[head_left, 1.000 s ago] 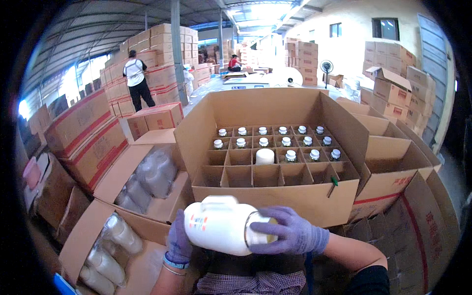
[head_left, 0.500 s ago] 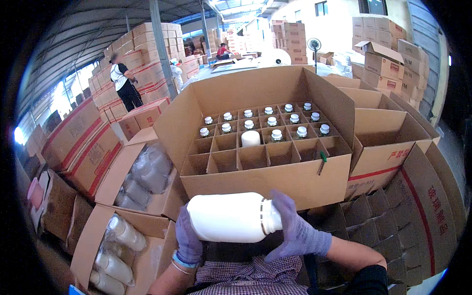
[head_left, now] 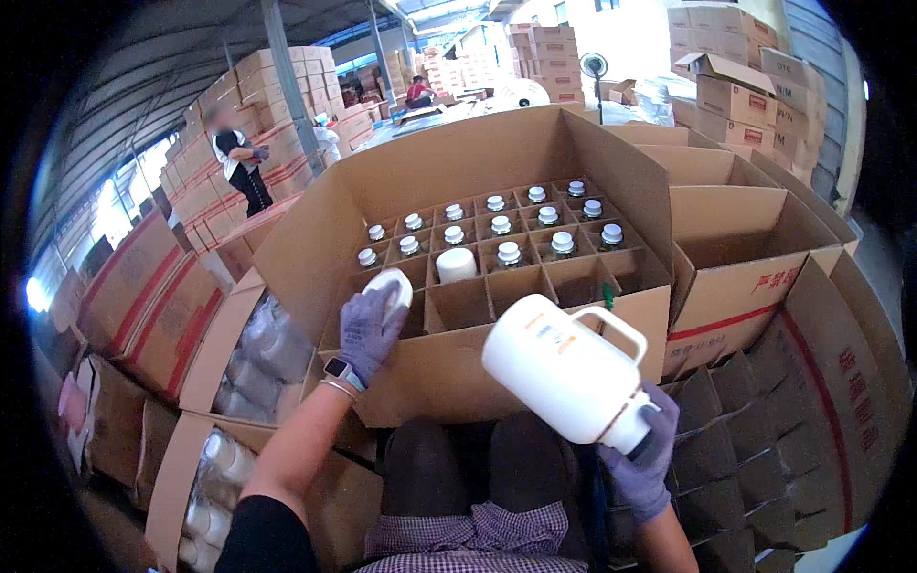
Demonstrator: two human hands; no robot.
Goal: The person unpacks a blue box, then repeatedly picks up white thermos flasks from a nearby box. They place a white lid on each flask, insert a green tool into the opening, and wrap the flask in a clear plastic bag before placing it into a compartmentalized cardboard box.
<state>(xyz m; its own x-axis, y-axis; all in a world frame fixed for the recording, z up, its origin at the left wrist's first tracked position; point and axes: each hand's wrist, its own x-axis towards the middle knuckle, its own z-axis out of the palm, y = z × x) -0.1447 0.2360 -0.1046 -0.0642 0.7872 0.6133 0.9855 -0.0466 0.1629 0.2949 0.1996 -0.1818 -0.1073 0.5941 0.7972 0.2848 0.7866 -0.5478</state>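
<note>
My left hand (head_left: 371, 323), in a purple glove, is wrapped over the top of a white jug (head_left: 394, 286) standing in the near-left cell of the divided carton (head_left: 478, 377); the palm covers the jug's upper end, presumably to steady it upright within the cardboard dividers. My right hand (head_left: 642, 456), gloved likewise, is clenched around the neck end of a second white handled jug (head_left: 565, 371), which is held tilted, base up and to the left, handle facing the far side, just in front of the carton's near wall. Gripping by the neck probably leaves the body free to turn.

Head view, carton contents: the far rows hold capped bottles (head_left: 506, 252) seated one per cell; one uncapped white jug (head_left: 456, 265) sits mid-carton. Near-row cells on the right are vacant. Folded dividers (head_left: 726, 458) lie stacked to the right; an open carton of wrapped bottles (head_left: 263, 358) stands left.
</note>
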